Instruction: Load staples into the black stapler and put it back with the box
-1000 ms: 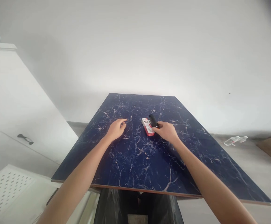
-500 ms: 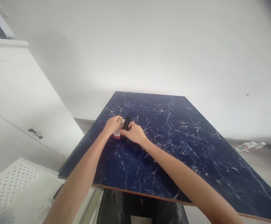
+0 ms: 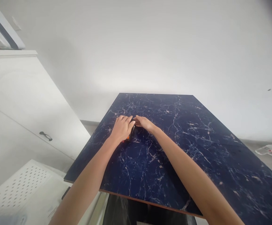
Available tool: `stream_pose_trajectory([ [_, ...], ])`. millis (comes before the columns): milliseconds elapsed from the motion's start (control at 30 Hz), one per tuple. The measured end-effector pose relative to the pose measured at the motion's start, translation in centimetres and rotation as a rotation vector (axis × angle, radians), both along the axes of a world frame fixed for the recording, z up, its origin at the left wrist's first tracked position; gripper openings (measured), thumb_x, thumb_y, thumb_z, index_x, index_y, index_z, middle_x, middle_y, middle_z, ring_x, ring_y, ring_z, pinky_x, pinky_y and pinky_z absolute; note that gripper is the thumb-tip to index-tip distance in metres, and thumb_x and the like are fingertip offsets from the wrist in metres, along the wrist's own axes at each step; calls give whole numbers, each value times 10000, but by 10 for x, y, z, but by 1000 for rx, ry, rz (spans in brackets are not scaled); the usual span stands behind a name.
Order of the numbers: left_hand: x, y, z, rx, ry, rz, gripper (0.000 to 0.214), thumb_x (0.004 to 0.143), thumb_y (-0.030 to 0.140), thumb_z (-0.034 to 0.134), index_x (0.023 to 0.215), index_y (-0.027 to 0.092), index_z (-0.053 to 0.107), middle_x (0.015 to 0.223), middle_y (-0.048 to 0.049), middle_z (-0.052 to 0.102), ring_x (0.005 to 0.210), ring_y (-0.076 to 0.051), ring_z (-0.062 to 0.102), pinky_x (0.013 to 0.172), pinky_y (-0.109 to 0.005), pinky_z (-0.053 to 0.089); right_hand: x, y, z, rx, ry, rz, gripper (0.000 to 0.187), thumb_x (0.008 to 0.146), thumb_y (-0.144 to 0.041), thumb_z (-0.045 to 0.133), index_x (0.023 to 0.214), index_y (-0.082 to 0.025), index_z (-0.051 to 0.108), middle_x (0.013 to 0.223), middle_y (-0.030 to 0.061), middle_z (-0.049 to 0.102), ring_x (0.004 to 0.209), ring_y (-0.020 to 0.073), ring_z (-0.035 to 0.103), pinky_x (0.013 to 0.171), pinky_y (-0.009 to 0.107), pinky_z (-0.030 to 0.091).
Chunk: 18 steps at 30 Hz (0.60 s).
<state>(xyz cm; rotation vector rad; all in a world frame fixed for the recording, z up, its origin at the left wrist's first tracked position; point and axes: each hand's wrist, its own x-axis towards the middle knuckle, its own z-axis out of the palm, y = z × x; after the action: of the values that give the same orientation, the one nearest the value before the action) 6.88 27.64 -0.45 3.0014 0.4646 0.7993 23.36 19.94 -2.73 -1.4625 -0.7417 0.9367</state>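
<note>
My left hand (image 3: pixel 122 127) lies over a small red and white box (image 3: pixel 127 137) on the dark blue marbled tabletop (image 3: pixel 173 150), fingers curled down on it so only an orange-red corner shows. A black object (image 3: pixel 132 132) beside the box is mostly hidden under the same hand. My right hand (image 3: pixel 144 122) reaches in from the right, its fingers stretched toward the left fingertips and touching them just above the box. What lies under the right fingers I cannot make out.
A white cabinet (image 3: pixel 21 106) with a dark handle (image 3: pixel 45 136) stands at the left. A white perforated surface (image 3: pixel 18 190) sits at the lower left. A crumpled clear plastic bottle (image 3: pixel 268 149) lies on the floor at the right. A white wall is behind.
Both hands brought the box and the black object from the table's middle toward its left side. The left hand, earlier beside the box, now covers it, and the right hand's fingers have stretched out.
</note>
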Motion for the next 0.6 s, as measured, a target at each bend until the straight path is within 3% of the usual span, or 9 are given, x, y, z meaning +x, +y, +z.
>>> stream_pose_trajectory([
  [133, 0, 0, 1, 13, 20, -13, 493, 1066, 396, 293, 1367, 133, 581, 1180, -114, 697, 1176, -300, 513, 990, -453, 389, -1, -1, -2, 32, 89, 12, 340, 1014, -306, 457, 957, -118, 734, 1012, 122, 743, 994, 201, 680, 979, 346, 513],
  [433, 0, -4, 1, 89, 24, -16, 488, 1063, 398, 305, 1357, 137, 594, 1157, -120, 715, 1119, -301, 553, 955, -455, 399, -1, 0, -8, 71, 30, 41, 337, 980, -325, 491, 924, -120, 752, 984, 112, 742, 978, 208, 677, 980, 347, 501],
  [600, 0, -5, 0, 109, 17, -13, 486, 1065, 399, 307, 1349, 136, 601, 1141, -114, 724, 1085, -297, 573, 941, -453, 405, -1, 2, -12, 89, -33, 42, 288, 915, -329, 560, 827, -125, 743, 851, 66, 725, 893, 185, 664, 926, 315, 505],
])
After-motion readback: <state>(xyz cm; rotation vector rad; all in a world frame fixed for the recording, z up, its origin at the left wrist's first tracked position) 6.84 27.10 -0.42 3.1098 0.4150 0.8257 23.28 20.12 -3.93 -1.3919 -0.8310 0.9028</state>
